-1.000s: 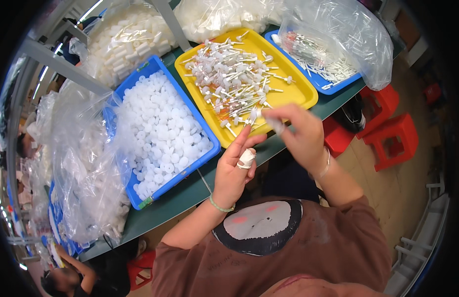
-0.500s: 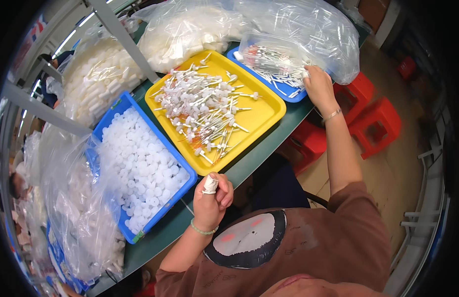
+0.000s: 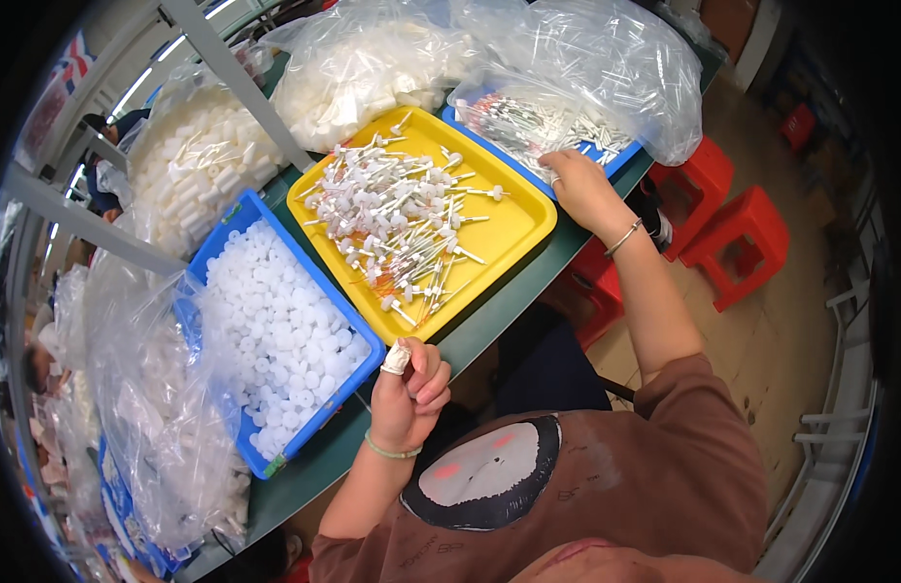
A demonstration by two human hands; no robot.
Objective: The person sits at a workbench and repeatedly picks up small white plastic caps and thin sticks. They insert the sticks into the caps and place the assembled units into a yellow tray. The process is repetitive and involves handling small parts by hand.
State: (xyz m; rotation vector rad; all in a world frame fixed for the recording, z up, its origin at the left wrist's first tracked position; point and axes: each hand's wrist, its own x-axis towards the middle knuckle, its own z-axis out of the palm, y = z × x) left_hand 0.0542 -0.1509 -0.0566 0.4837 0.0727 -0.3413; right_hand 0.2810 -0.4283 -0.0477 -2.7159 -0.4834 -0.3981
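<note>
My left hand (image 3: 408, 391) is held just off the near corner of a yellow tray (image 3: 504, 248), fingers curled in. White wrapping covers the end of one digit; whether anything small is pinched there I cannot make out. In the yellow tray lies a heap of thin white sticks with round white plastic caps (image 3: 377, 199). My right hand (image 3: 583, 192) reaches the near edge of a flat blue tray (image 3: 633, 153), its fingertips drawn together over the rim. What they hold, if anything, is too small to tell. White sticks (image 3: 591, 129) lie loose in that blue tray.
A deeper blue bin (image 3: 368, 364) full of round white plastic pieces (image 3: 285, 340) stands left of the yellow tray. Clear bags (image 3: 373, 78) of white parts line the table's back, crossed by a metal post (image 3: 238, 83). Red stools (image 3: 737, 248) stand on the floor at right.
My right hand has come leftward and nearer, from over the flat blue tray's sticks to its near edge. That tray now lies farther right. My left hand has shifted slightly left.
</note>
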